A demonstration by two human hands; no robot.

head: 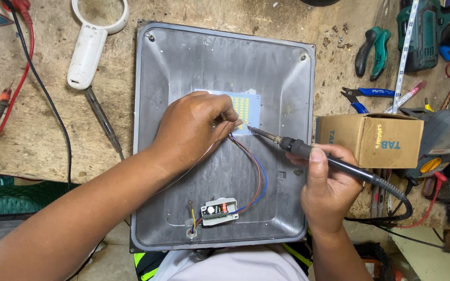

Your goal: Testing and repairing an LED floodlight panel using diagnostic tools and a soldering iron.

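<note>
Cluttered and scarred, the wooden counter [37, 135] carries a square grey metal housing [183, 57] lying open side up, with pliers [373, 49] and blue-handled cutters [363, 96] far right and a white magnifier [92, 44] far left.

From the head view, a small LED board [247, 106] sits in the middle of the housing. The left hand [194, 130] presses down at the board's near edge, its grip pinched together on a thin solder wire [204, 153] that trails back along the forearm. The right hand [326, 190] is clamped around the handle of a soldering iron [308, 151], whose tip meets the board's near right corner just beside the left fingertips. Red and blue wires [259, 177] loop from that corner down to a small driver module [219, 211] near the housing's near edge.

The hot tip stands so close to the left fingers that a slip could burn them. Lingering heat could lift a pad or scorch the wire insulation. Excess solder could bridge neighbouring contacts. The cardboard box [371, 140], right of the housing, lies near the iron's cord.
</note>
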